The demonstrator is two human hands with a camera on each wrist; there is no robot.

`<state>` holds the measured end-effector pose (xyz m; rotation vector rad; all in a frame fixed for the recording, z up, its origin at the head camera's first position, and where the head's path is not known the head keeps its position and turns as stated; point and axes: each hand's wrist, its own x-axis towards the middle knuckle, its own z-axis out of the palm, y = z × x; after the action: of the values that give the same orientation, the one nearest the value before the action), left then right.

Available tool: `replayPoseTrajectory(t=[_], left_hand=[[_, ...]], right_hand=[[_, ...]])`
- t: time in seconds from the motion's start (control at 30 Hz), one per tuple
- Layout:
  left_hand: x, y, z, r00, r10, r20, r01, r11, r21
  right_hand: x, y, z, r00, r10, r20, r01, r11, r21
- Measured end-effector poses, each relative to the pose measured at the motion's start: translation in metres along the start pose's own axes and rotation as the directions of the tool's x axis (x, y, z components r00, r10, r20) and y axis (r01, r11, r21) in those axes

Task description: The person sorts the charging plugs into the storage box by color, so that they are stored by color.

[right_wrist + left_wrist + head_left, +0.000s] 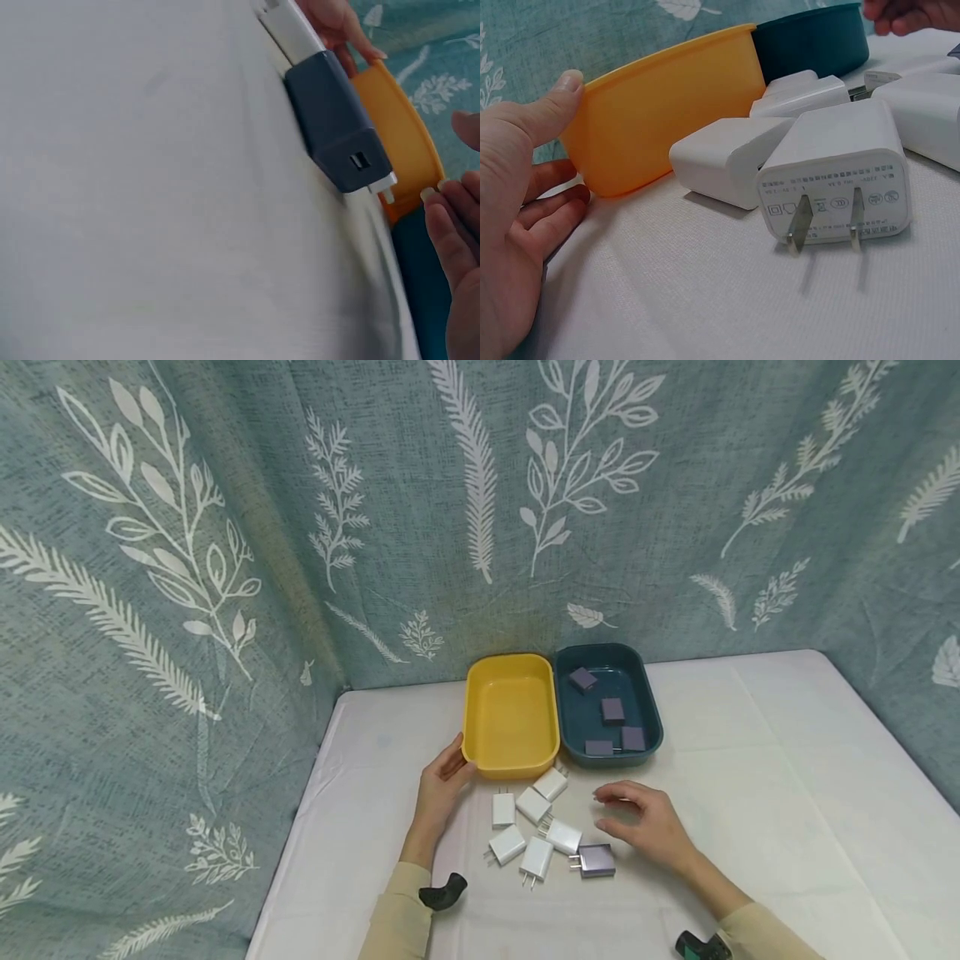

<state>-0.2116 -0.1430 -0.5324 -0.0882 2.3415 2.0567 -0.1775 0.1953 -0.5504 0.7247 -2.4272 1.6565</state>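
Your left hand [438,789] touches the yellow tray [512,718] at its near left corner, thumb by the rim, fingers loosely apart along the wall. Your right hand [652,822] is over the table [757,760], thumb and fingers spread with nothing between them. Just near and left of it lies one purple charger [597,861] on the table, right of six white chargers [536,857]; four purple ones [612,711] lie in the dark blue tray [577,714], right of the yellow one. Watch the loose purple charger's prongs: they seem almost to touch the nearest white charger, though contact is hard to tell, so a sideways drag could snag it. Pulling the yellow tray nearer could shove the pile.
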Motion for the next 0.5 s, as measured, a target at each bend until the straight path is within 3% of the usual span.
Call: replayPoseTrajectory(t=[0.5], left_hand=[[0.0, 0.0, 0.0, 1.0, 0.003, 0.001, -0.003, 1.0, 0.013]], right_hand=[[-0.018, 0.005, 0.004, 0.982, 0.097, 0.16, -0.112, 0.99, 0.087]])
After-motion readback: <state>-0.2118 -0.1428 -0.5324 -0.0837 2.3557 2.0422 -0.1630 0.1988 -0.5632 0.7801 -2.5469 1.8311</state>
